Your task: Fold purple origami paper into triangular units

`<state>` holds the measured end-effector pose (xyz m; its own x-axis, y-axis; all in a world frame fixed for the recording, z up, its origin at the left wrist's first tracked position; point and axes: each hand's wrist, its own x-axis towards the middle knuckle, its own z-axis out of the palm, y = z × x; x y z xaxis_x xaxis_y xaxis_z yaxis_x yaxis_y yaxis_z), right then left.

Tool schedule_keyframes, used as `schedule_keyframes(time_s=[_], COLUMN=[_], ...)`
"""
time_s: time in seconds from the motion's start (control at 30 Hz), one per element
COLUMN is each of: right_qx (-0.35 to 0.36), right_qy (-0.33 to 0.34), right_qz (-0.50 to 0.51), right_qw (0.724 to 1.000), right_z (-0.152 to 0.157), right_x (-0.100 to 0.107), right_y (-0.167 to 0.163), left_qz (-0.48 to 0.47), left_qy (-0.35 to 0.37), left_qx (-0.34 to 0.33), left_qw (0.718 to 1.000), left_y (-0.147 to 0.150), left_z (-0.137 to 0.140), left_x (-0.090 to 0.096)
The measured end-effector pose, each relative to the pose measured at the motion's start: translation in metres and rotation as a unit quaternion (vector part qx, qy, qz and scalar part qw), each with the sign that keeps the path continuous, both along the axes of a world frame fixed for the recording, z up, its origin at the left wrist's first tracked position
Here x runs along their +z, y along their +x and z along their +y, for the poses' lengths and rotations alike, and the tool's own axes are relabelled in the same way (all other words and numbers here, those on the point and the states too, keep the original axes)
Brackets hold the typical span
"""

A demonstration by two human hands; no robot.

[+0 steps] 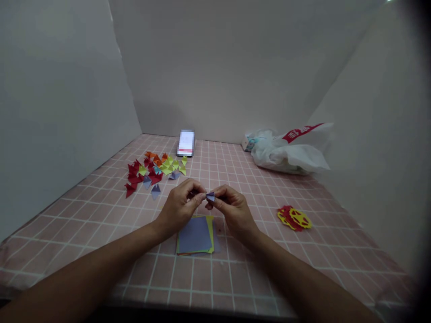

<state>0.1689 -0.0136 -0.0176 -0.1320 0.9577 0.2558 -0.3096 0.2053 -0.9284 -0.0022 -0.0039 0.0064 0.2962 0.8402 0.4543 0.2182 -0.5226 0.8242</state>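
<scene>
Between my two hands is a small folded piece of purple paper [210, 196]. My left hand [182, 204] pinches its left side between thumb and fingers. From the right, my right hand [234, 208] grips the other side with thumb and index finger. Part of the paper is hidden by the fingertips. Just below the hands lies a stack of square paper sheets [194, 235], purple on top with yellow and green edges showing underneath. To the left beyond my left hand, several folded paper figures [155, 177] in red, orange, yellow, blue and purple sit in a loose group.
A phone [186, 142] with a lit screen leans at the back. A white plastic bag [286, 154] lies at the back right beside a small box [249, 141]. Red and yellow cut-out shapes [294, 218] rest at right on the pink checked tablecloth [215, 282]. Pale walls enclose three sides.
</scene>
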Motion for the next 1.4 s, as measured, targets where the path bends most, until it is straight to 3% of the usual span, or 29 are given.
schedule_keyframes(time_s=[0.17, 0.27, 0.8, 1.03, 1.2, 1.4], right_qx=[-0.009, -0.011, 0.016, 0.029, 0.001, -0.054], right_qy=[-0.002, 0.001, -0.001, 0.014, 0.069, 0.197], right_qz=[0.006, 0.004, -0.033, -0.042, -0.050, -0.216], right_qw=[1.000, 1.000, 0.999, 0.999, 0.996, 0.955], right_z=[0.0003, 0.0005, -0.0007, 0.0007, 0.0020, -0.0023], right_x=[-0.0013, -0.0024, 0.0023, 0.0008, -0.0042, -0.0006], right_y=[-0.0011, -0.0011, 0.0018, 0.0021, 0.0019, 0.0054], left_qz=[-0.084, -0.112, -0.115, -0.159, -0.141, -0.124], left_qy=[-0.119, -0.148, -0.134, -0.144, -0.143, -0.117], left_qx=[-0.065, -0.072, -0.055, -0.051, -0.026, -0.036], left_qw=[0.987, 0.980, 0.983, 0.975, 0.979, 0.985], left_y=[0.0032, 0.0047, 0.0057, 0.0070, 0.0069, 0.0065], left_z=[0.0003, 0.0007, 0.0020, -0.0009, -0.0021, -0.0011], left_x=[-0.0018, -0.0026, -0.0055, -0.0021, -0.0019, -0.0059])
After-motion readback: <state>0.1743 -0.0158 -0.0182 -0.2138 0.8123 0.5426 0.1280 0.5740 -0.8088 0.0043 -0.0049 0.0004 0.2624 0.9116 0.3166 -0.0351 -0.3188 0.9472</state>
